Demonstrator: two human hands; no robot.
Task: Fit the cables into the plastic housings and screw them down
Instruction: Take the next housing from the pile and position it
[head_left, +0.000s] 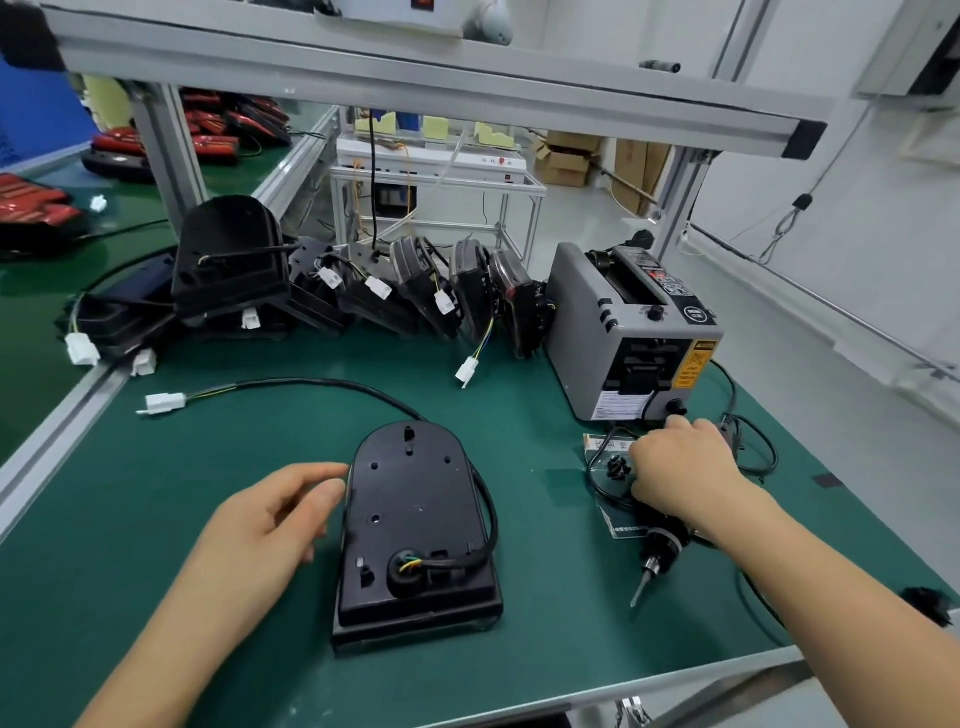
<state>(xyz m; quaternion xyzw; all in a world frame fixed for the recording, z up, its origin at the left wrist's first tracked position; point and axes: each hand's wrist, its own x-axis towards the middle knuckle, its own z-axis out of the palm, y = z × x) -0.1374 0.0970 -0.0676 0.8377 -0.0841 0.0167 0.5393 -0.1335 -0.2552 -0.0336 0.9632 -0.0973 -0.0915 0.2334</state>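
— What sort of place am I looking into?

— A factory assembly station, seen through my head camera. My right hand (680, 467) grips an electric screwdriver (658, 551) that lies on a green bench mat (208, 467). Just beyond the grip stands a grey tape dispenser (587, 322).

— What else says factory?

— Left of the grip and farther back, a row of identical black plastic housings (415, 291) with white connectors (379, 287) on their wires leans along the bench edge. High above the grip runs an aluminium frame (415, 88). Far left of the grip, red lamp parts (213, 135) are stacked on a neighbouring bench. Past the bench, beyond the grip, stand a trolley (431, 179) carrying white equipment and some cardboard boxes (566, 156).
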